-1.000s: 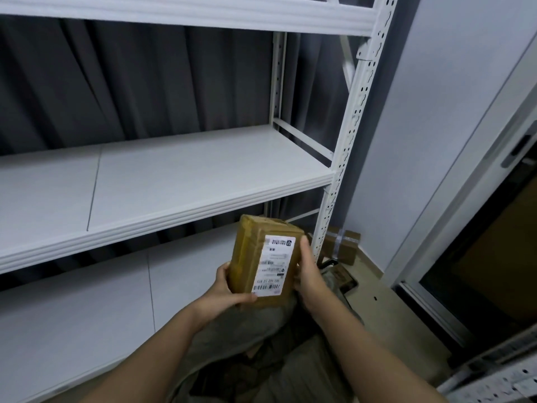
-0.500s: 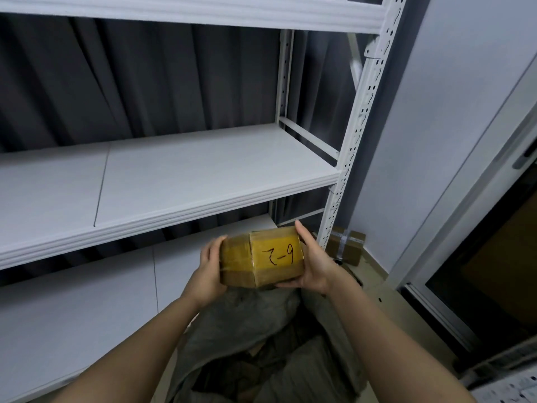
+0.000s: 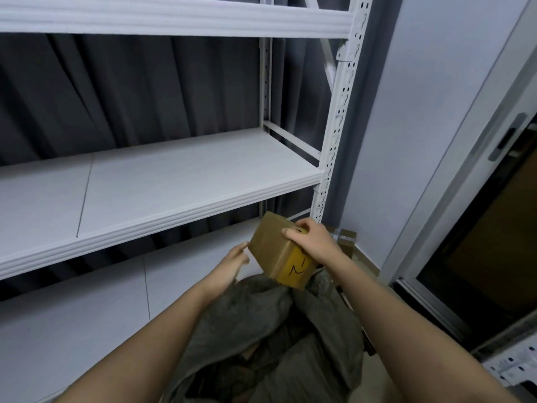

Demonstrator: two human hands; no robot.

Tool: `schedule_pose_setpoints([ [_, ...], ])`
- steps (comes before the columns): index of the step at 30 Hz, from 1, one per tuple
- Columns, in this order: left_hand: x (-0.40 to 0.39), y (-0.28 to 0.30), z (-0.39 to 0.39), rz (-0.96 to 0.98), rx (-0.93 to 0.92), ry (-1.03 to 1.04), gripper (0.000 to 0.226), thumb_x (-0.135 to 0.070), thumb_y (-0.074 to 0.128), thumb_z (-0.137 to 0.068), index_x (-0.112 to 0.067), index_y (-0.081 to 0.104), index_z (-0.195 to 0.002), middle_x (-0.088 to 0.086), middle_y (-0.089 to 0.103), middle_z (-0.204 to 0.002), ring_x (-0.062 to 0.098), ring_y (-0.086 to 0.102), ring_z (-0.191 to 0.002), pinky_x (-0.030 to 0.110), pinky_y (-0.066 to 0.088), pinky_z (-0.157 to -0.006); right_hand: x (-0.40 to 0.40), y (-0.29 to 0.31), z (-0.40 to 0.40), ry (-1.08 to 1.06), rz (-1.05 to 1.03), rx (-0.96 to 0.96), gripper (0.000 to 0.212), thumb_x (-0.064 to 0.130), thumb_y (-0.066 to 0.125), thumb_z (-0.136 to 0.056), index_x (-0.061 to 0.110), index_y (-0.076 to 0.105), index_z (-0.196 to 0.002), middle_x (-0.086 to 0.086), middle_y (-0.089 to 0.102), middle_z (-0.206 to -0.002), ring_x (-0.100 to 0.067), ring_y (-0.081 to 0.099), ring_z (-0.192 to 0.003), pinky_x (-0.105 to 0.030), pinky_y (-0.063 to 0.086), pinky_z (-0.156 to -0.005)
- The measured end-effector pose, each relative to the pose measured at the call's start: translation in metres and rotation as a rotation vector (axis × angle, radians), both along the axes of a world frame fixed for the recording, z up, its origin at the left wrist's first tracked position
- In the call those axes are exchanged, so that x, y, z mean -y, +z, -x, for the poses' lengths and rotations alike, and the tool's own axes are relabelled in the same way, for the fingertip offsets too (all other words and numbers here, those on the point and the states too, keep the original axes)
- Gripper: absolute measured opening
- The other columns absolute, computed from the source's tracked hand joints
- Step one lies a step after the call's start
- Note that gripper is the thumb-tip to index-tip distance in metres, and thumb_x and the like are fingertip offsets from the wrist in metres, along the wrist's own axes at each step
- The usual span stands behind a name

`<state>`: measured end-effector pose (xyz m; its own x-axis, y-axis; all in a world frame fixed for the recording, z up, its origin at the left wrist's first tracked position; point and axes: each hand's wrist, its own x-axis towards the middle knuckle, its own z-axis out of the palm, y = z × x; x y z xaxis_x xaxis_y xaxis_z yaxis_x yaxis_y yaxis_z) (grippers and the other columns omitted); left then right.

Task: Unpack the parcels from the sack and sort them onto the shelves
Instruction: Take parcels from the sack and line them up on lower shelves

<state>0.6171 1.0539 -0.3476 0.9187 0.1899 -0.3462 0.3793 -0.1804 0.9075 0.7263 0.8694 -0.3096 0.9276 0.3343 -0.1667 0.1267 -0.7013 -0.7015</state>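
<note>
Parcel [image 3: 276, 251], a small brown cardboard box wrapped in glossy tape, sits tilted in the head view just below centre, over the mouth of the sack [image 3: 261, 338]. Its end face, turned toward the camera at about 5 o'clock, carries black handwritten marks, something like a dash above a "2"; the rest of the writing is covered by the wrist. The right hand [image 3: 311, 242] grips the box from above at its 2 o'clock corner, fingers curled over the top edge. The left hand [image 3: 232, 261] is loosely open at 9 o'clock of the box, fingertips just touching or nearly touching its lower left edge; which of the two I cannot tell. The sack, of grey-green cloth, gapes open at 6 o'clock, with crumpled folds and dark shapes inside that cannot be made out. White metal shelves [image 3: 174, 181] fill the 9 to 12 o'clock side, before a dark curtain [image 3: 130, 91]. Another taped brown box [image 3: 345, 237] lies on the floor at 3 o'clock of the held parcel, beside the shelf post.
</note>
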Motion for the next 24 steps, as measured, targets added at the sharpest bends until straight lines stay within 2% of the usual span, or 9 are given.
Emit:
schedule_pose_setpoints([
  [3, 0.025, 0.021, -0.013, 0.406, -0.172, 0.114, 0.061, -0.067, 0.041, -0.088, -0.035, 0.038, -0.14, 0.003, 0.039, -0.143, 0.035, 0.045, -0.128, 0.049, 0.045, -0.095, -0.003, 0.012, 0.018, 0.113, 0.306, 0.367, 0.079, 0.076, 0.05, -0.071, 0.032, 0.041, -0.135, -0.003, 0.038, -0.135, -0.028, 0.049, -0.117, -0.039, 0.046, -0.086],
  [7, 0.043, 0.034, -0.022, 0.693, -0.248, 0.092, 0.069, -0.08, 0.05, -0.071, -0.024, 0.061, -0.11, 0.013, 0.061, -0.111, 0.041, 0.06, -0.102, 0.055, 0.053, -0.077, -0.005, 0.026, 0.055, 0.189, 0.332, 0.661, 0.092, 0.081, 0.052, -0.063, 0.028, 0.035, -0.137, 0.0, 0.038, -0.135, -0.023, 0.048, -0.118, -0.042, 0.048, -0.092],
  [10, 0.048, 0.032, -0.012, 0.841, -0.24, 0.101, 0.076, -0.08, 0.054, -0.069, -0.016, 0.064, -0.109, 0.017, 0.07, -0.104, 0.037, 0.064, -0.096, 0.055, 0.055, -0.068, -0.001, 0.031, 0.074, 0.14, -0.083, 0.446, 0.078, 0.069, 0.056, -0.077, 0.03, 0.03, -0.14, 0.003, 0.042, -0.138, -0.013, 0.048, -0.121, -0.037, 0.041, -0.102],
  [13, 0.049, 0.029, 0.005, 0.927, -0.239, 0.092, 0.076, -0.077, 0.052, -0.072, -0.01, 0.066, -0.106, 0.02, 0.073, -0.094, 0.035, 0.068, -0.087, 0.05, 0.056, -0.064, 0.009, 0.037, 0.079, -0.046, -0.642, 0.137, 0.027, 0.019, 0.039, -0.101, 0.028, 0.04, -0.126, -0.001, 0.06, -0.124, -0.012, 0.061, -0.111, -0.036, 0.046, -0.1],
  [16, 0.048, 0.029, 0.022, 0.93, -0.242, 0.081, 0.073, -0.072, 0.054, -0.075, -0.009, 0.066, -0.109, 0.021, 0.072, -0.1, 0.035, 0.069, -0.089, 0.049, 0.056, -0.066, 0.016, 0.039, 0.095, -0.056, -0.719, 0.14, 0.046, -0.01, 0.038, -0.092, 0.028, 0.051, -0.112, -0.009, 0.066, -0.115, -0.015, 0.067, -0.104, -0.026, 0.052, -0.09],
  [19, 0.046, 0.03, 0.042, 0.915, -0.243, 0.076, 0.069, -0.069, 0.057, -0.076, -0.009, 0.067, -0.108, 0.021, 0.072, -0.1, 0.035, 0.068, -0.092, 0.047, 0.056, -0.068, 0.016, 0.038, 0.115, -0.024, -0.543, 0.218, 0.049, -0.006, 0.053, -0.087, 0.026, 0.049, -0.124, -0.005, 0.057, -0.127, -0.016, 0.056, -0.12, -0.033, 0.044, -0.105],
  [21, 0.046, 0.029, 0.051, 0.913, -0.233, 0.06, 0.065, -0.069, 0.056, -0.078, -0.01, 0.069, -0.103, 0.02, 0.073, -0.095, 0.033, 0.071, -0.083, 0.045, 0.058, -0.065, 0.023, 0.04, 0.123, -0.141, -0.405, 0.203, 0.068, 0.013, 0.069, -0.083, 0.021, 0.035, -0.142, -0.007, 0.043, -0.142, -0.02, 0.044, -0.13, -0.04, 0.037, -0.11],
  [23, 0.05, 0.03, 0.058, 0.919, -0.235, 0.027, 0.065, -0.068, 0.056, -0.079, -0.009, 0.069, -0.102, 0.019, 0.073, -0.095, 0.033, 0.072, -0.078, 0.045, 0.059, -0.063, 0.038, 0.043, 0.138, -0.346, -0.378, 0.039, 0.095, 0.037, 0.077, -0.077, 0.02, 0.02, -0.149, -0.009, 0.032, -0.149, -0.024, 0.04, -0.131, -0.043, 0.041, -0.105],
  [24, 0.057, 0.031, 0.06, 0.919, -0.239, 0.0, 0.064, -0.067, 0.057, -0.079, -0.009, 0.069, -0.103, 0.019, 0.073, -0.095, 0.033, 0.073, -0.077, 0.045, 0.059, -0.062, 0.048, 0.045, 0.148, -0.418, -0.428, -0.093, 0.1, 0.047, 0.076, -0.075, 0.02, 0.016, -0.15, -0.009, 0.035, -0.148, -0.024, 0.046, -0.124, -0.041, 0.048, -0.093],
])
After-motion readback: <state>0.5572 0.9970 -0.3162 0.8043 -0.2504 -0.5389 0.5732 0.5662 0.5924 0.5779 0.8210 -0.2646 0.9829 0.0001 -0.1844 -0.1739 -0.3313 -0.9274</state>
